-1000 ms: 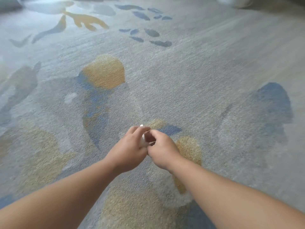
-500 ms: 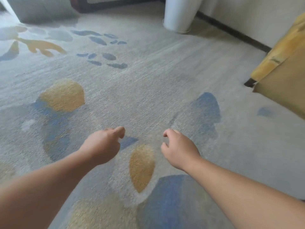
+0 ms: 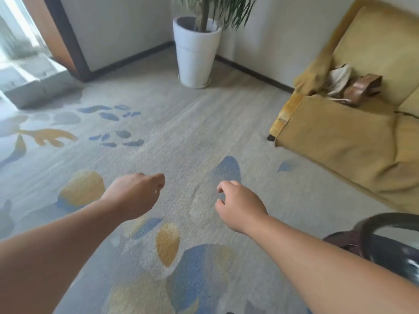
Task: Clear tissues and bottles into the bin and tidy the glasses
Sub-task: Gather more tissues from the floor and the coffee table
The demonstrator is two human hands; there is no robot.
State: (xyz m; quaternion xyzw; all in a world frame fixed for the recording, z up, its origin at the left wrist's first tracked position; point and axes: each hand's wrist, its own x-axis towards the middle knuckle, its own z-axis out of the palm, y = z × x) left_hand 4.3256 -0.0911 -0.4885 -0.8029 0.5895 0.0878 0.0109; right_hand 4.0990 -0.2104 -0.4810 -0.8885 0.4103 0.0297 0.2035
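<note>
left hand (image 3: 133,196) & right hand (image 3: 240,205) now apart, tissue gone, planter (image 3: 196,53) in view

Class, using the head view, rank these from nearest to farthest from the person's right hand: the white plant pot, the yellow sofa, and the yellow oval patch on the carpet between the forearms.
From the right hand:
1. Yellow oval patch, just below and left, between the forearms.
2. Yellow sofa, off to the right.
3. White plant pot, far ahead by the wall.

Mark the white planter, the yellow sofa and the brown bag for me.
white planter (image 3: 194,53), head view, front of the pot wall.
yellow sofa (image 3: 335,137), head view, seat cushion front.
brown bag (image 3: 362,86), head view, its upper flap.
</note>
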